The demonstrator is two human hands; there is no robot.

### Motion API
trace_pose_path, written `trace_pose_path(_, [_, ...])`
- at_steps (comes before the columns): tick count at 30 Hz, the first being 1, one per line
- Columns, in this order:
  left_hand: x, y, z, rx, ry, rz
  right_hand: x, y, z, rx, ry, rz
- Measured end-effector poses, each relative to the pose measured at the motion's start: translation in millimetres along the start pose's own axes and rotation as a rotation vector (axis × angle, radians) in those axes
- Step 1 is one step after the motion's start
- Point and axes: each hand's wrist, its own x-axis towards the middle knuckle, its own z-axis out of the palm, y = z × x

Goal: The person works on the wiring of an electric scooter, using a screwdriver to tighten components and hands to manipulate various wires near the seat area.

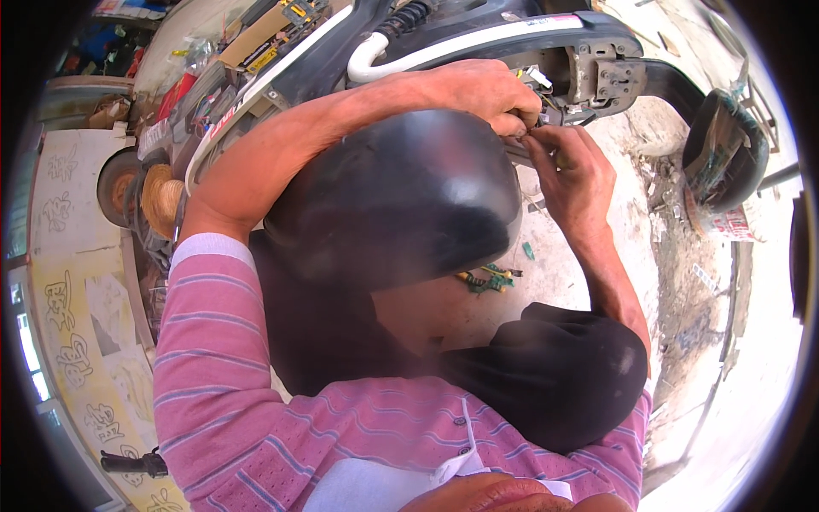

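Note:
My left hand [482, 92] reaches over my raised black-trousered knee [401, 196] to a bundle of thin wires [537, 81] at the open rear of a black scooter [478, 38]. Its fingers are closed on the wires. My right hand [573, 171] comes up from below and meets the left one fingertip to fingertip. It pinches the same wire ends [536, 130]. What exactly sits between the fingertips is too small to tell. A grey metal latch plate [607, 75] is just right of the hands.
A white tube [368, 56] curves along the scooter body. A small green and yellow tool [488, 278] lies on the dusty concrete ground [554, 273]. A black tyre [725, 149] stands at right. Boxes and parts [256, 43] crowd the upper left.

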Motion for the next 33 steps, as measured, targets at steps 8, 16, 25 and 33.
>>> trace_pose_path(8, [2,-1,0,-0.021,-0.032,-0.017,5,5,1,0.206,-0.023,0.127])
trace_pose_path(16, [5,4,-1,-0.002,-0.023,-0.03,6,14,0,0.181,-0.038,0.066])
trace_pose_path(25, [-2,-4,5,0.115,0.033,-0.005,21,12,-2,0.226,-0.176,0.225])
trace_pose_path(33, [-1,-20,24,0.318,0.254,0.26,29,13,-8,0.203,-0.245,0.355])
